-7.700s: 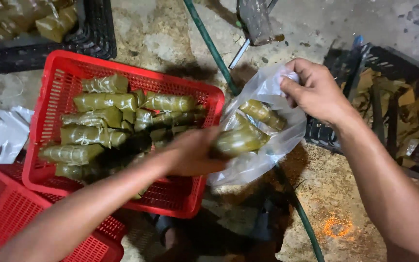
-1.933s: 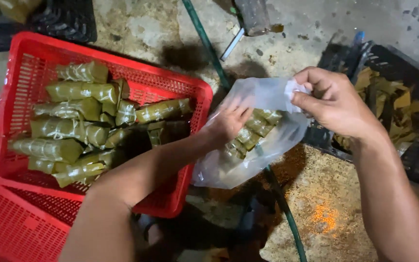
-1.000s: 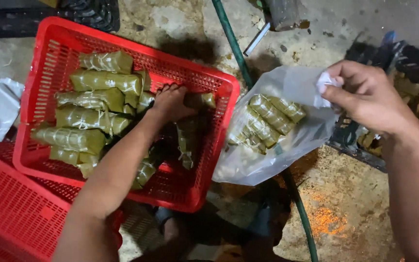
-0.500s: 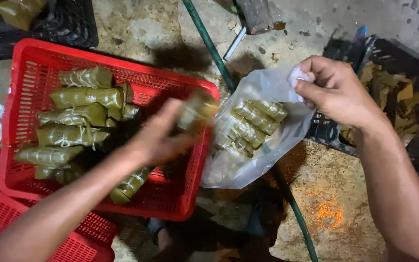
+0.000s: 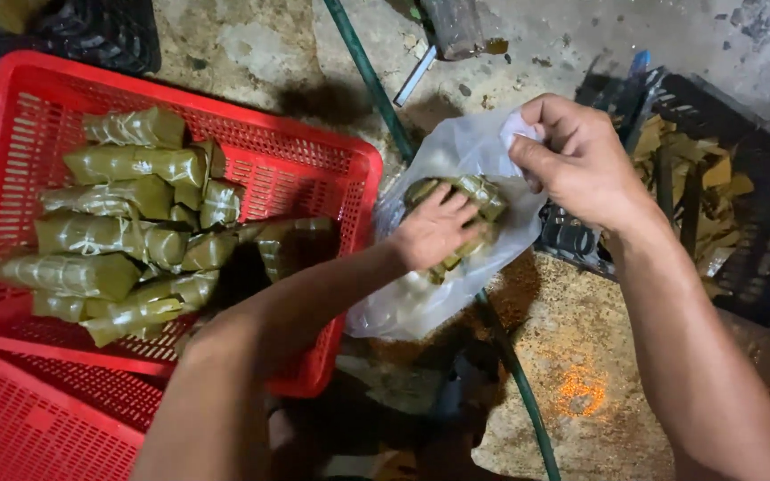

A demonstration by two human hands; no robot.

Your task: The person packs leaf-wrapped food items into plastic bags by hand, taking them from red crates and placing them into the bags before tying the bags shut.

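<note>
A person crouched over a rough concrete floor packs leaf-wrapped parcels into a clear plastic bag; the right hand pinches the bag's upper edge between thumb and fingers, lifting it so the mouth stays open and the load hangs below; the left hand is pushed inside that mouth, its fingers curled down over a leaf-wrapped parcel pressed in among others already lying in the bag, though whether the fingers are clamped on it or merely pressing it cannot be told from here; more green bundles, each tied with string, lie heaped in a red plastic basket just beside the bag, within easy reach of the left arm that crosses its corner; a second red basket sits lower at the left, partly under the first; a green hose runs across the floor beneath the bag; a dark crate of loose leaves stands to the right, behind the right wrist
</note>
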